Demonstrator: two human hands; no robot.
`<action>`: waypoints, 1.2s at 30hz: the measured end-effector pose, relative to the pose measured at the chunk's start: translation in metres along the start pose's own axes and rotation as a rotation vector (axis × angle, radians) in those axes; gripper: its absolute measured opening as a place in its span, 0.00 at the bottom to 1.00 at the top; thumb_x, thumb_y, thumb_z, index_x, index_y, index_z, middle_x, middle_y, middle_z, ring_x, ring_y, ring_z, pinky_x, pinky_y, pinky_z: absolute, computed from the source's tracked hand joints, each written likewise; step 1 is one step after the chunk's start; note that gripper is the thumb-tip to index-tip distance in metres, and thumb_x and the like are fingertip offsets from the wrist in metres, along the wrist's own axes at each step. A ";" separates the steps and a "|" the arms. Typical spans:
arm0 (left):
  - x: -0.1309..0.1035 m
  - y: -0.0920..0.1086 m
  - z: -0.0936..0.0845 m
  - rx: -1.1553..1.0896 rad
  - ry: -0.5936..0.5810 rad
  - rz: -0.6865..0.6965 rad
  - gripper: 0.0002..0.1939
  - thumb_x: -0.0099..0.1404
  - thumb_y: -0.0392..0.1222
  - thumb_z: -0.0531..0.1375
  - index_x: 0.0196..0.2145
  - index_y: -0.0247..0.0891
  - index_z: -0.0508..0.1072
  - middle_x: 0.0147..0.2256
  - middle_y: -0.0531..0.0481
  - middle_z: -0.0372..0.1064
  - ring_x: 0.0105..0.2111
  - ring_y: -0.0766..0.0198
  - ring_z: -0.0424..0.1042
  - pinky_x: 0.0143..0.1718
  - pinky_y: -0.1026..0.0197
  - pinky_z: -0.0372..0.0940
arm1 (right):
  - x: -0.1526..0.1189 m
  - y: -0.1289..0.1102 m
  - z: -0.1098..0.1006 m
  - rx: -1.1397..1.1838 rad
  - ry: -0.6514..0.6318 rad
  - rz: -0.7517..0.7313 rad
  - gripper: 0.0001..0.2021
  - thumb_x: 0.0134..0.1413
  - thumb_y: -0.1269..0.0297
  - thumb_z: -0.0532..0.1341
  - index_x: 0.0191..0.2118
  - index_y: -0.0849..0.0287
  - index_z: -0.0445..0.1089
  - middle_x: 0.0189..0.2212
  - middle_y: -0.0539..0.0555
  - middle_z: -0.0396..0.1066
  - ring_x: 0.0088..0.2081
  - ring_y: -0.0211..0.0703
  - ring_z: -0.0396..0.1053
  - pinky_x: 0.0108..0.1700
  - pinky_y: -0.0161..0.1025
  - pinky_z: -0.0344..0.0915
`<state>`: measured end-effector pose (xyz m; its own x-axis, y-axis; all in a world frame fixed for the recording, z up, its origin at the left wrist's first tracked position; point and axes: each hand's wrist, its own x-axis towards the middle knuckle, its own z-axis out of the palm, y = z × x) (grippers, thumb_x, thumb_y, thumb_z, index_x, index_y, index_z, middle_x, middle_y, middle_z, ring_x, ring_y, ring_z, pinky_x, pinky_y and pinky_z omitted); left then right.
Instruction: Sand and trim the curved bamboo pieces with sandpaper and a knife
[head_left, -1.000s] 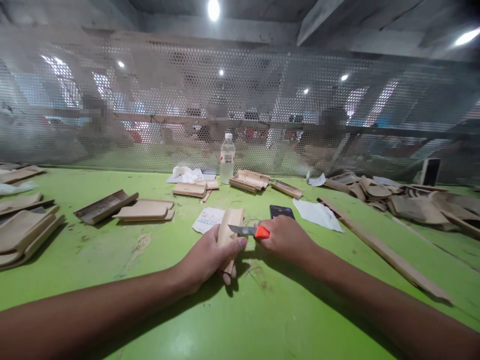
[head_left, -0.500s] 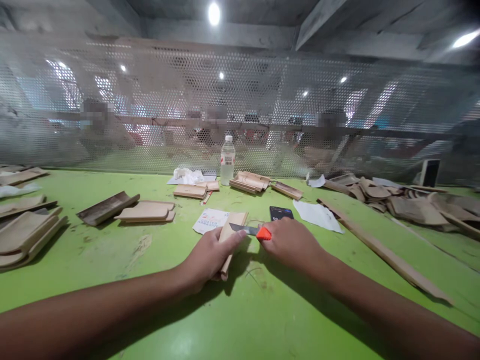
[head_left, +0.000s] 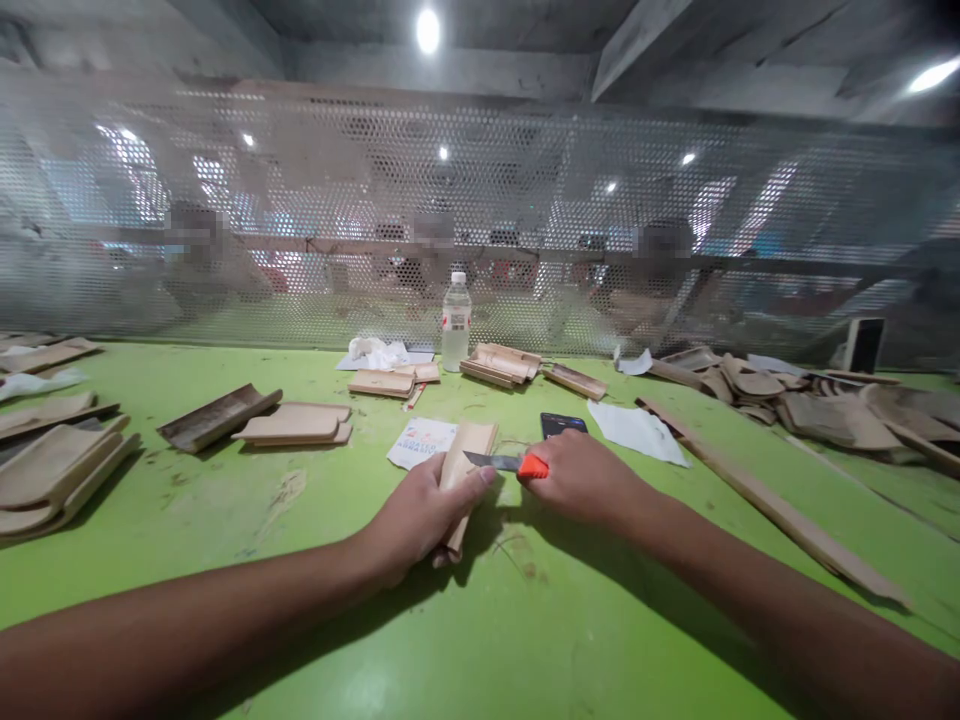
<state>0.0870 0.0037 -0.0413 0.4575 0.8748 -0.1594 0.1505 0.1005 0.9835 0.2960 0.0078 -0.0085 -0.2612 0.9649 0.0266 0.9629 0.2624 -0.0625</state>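
Observation:
My left hand [head_left: 420,515] is closed around a curved piece of bamboo [head_left: 472,442], held tilted above the green table. Its thumb lies along the right edge of the piece, close under the blade. In my right hand [head_left: 589,480] is a utility knife [head_left: 532,466] with an orange handle. The knife's blade points left and reaches across the bamboo near my left thumb. Just behind the bamboo lies a printed sandpaper sheet [head_left: 421,442], and a phone [head_left: 562,425] lies beyond my right hand.
A water bottle [head_left: 455,322] stands at the back before a perforated metal screen [head_left: 337,220]. Bamboo pieces lie at left [head_left: 292,423] and in a heap at right [head_left: 817,410]. A long bamboo strip [head_left: 780,510] runs along the right of the green table [head_left: 360,650].
Both hands, the knife and the bamboo piece keep nearly the same places. The knife has shifted very slightly to the right relative to the bamboo.

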 end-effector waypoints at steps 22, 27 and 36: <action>0.004 -0.001 -0.001 -0.006 0.058 -0.020 0.23 0.67 0.62 0.63 0.42 0.38 0.69 0.20 0.57 0.65 0.14 0.69 0.62 0.11 0.70 0.54 | -0.003 -0.005 0.002 -0.149 0.043 0.072 0.10 0.59 0.68 0.56 0.30 0.58 0.74 0.23 0.53 0.69 0.22 0.40 0.57 0.26 0.40 0.41; 0.005 0.002 -0.002 0.006 0.084 -0.032 0.21 0.67 0.60 0.63 0.41 0.38 0.69 0.19 0.58 0.63 0.13 0.70 0.60 0.10 0.70 0.52 | -0.002 -0.006 0.005 -0.172 0.060 0.087 0.12 0.59 0.67 0.54 0.33 0.58 0.75 0.23 0.54 0.70 0.22 0.41 0.59 0.26 0.40 0.41; 0.005 -0.001 -0.005 -0.009 0.018 -0.005 0.24 0.66 0.62 0.63 0.42 0.37 0.67 0.21 0.56 0.65 0.12 0.72 0.59 0.10 0.70 0.54 | 0.003 0.006 -0.003 -0.130 0.142 0.145 0.13 0.64 0.64 0.54 0.33 0.60 0.73 0.24 0.56 0.70 0.25 0.43 0.61 0.27 0.39 0.44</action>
<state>0.0846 0.0102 -0.0425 0.4411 0.8825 -0.1633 0.1451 0.1095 0.9833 0.3016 0.0122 -0.0063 -0.1165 0.9789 0.1677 0.9926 0.1091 0.0524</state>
